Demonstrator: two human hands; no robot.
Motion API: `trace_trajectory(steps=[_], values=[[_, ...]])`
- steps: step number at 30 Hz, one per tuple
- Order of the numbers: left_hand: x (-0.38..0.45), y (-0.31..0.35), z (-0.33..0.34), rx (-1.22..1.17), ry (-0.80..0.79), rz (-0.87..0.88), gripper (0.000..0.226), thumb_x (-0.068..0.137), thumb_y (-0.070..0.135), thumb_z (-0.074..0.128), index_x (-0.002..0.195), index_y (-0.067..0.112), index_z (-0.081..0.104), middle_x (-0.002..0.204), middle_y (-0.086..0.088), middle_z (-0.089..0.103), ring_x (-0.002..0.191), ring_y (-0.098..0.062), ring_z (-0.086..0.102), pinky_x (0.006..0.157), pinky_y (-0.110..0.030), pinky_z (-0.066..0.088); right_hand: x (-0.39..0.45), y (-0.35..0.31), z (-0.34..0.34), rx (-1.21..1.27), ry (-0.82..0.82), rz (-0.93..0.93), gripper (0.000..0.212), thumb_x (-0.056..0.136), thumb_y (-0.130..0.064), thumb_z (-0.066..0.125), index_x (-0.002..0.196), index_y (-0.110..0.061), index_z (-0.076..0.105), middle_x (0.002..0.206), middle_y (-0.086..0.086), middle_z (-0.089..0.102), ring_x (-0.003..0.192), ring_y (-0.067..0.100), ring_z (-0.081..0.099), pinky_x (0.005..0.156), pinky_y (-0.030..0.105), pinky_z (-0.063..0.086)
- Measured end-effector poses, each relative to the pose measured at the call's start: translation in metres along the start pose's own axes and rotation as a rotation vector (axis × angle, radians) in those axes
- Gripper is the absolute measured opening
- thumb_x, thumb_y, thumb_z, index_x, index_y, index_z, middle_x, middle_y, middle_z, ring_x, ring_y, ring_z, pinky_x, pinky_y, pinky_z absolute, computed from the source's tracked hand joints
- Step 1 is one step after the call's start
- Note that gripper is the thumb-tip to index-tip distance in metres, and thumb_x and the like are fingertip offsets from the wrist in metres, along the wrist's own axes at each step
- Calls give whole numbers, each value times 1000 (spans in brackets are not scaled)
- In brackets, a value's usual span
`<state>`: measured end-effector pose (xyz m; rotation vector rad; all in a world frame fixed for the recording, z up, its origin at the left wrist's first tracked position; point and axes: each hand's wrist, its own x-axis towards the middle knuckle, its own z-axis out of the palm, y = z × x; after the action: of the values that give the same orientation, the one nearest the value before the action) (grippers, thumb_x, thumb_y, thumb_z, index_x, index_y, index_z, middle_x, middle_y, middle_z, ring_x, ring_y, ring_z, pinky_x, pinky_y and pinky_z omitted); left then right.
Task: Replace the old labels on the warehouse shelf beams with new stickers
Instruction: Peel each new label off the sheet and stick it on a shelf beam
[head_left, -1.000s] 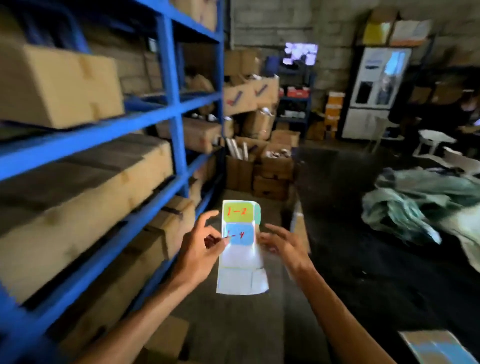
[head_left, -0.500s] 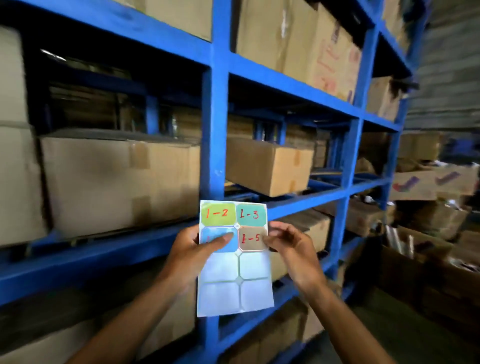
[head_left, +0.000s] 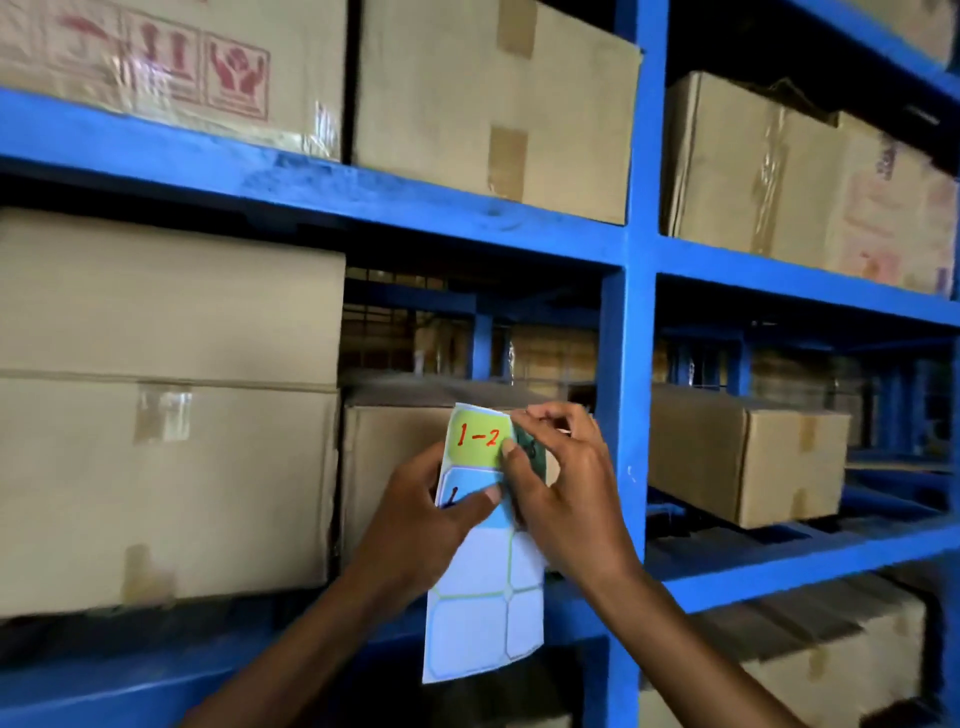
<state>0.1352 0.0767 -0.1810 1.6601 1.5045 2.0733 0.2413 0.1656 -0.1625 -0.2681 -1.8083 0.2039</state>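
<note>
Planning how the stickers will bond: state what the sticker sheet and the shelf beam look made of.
Sticker sheet: thin glossy paper backing, curling and bending in the left hand. Shelf beam: probably steel, painted blue, with a matte, scuffed finish showing paler worn patches.

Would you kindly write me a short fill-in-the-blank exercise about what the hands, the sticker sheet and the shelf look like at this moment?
1. The green sticker on the sticker sheet reads ____.
2. The shelf beams are painted ____.
3. The left hand presses its ____ on the light blue sticker.
4. The right hand pinches the sheet's top ____ corner.

Missing words: 1-2; blue; thumb; right
</note>
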Motion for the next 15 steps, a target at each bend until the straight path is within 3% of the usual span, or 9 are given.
trace_trajectory(steps=[4, 7, 10, 15], values=[[19, 8, -6, 114, 8, 117, 30, 79, -4, 67, 97, 19, 66, 90, -2, 73, 75, -6, 67, 64, -15, 52, 20, 0, 9, 13, 9, -70, 27, 86, -19, 58, 112, -13, 64, 104, -9, 48, 101, 5, 44, 83, 0, 28], [34, 17, -9, 210, 33, 199, 35, 80, -3, 66, 98, 27, 64, 94, 3, 72, 81, -2, 67, 70, -16, 53, 39, -2, 11, 67, 32, -92, 22, 83, -16, 61, 104, -11, 67, 102, -4, 53, 100, 10, 49, 84, 17, 38], [48, 26, -15, 348, 89, 263, 33, 81, 5, 67, 104, 28, 63, 100, 5, 71, 88, -3, 67, 75, -21, 56, 59, -9, 10, 119, 36, -120, 8, 80, -11, 64, 87, -10, 65, 94, 1, 57, 92, 16, 53, 79, 26, 44], [70, 46, -37, 687, 217, 392, 43, 78, 0, 65, 112, 24, 59, 99, 10, 67, 88, 1, 60, 67, -11, 44, 97, -35, 7, 415, -25, 0, 10, 74, -12, 63, 70, -4, 66, 75, 10, 67, 73, 20, 62, 68, 34, 49]])
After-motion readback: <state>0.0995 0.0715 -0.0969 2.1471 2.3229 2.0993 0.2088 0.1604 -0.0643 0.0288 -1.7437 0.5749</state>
